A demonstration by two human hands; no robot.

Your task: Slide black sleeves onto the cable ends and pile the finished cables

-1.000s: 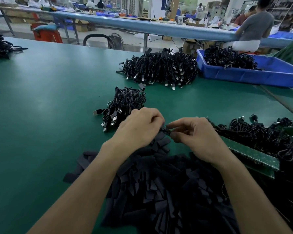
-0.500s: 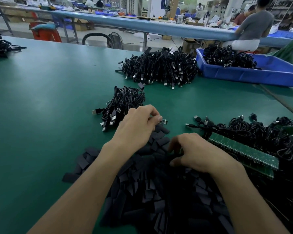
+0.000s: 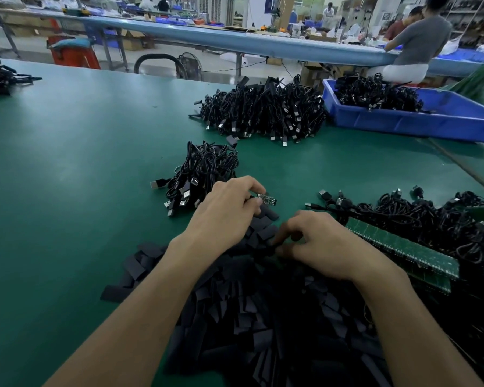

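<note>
**Fetching a sleeve for the bare cable end**

The step in hand looks like picking the next sleeve: one cable is held ready and nothing is on it yet. Toward the left lies a small pile of cables (image 3: 204, 169), probably the finished ones, just beyond the left hand (image 3: 224, 216). That hand is curled, its fingertips pinching a cable end (image 3: 267, 200) whose small bare board sticks out to the right. Under both wrists spreads the heap of black sleeves (image 3: 257, 325). The right hand (image 3: 322, 244) is down in that heap, fingers bent, thumb and forefinger drawn together at a sleeve; blur hides whether one is actually gripped. The hands are near each other but apart. The next move calls for lifting a single sleeve, lining its open mouth up with the board and pushing it on. Further right lies a tangle of loose cables (image 3: 419, 222).
</note>
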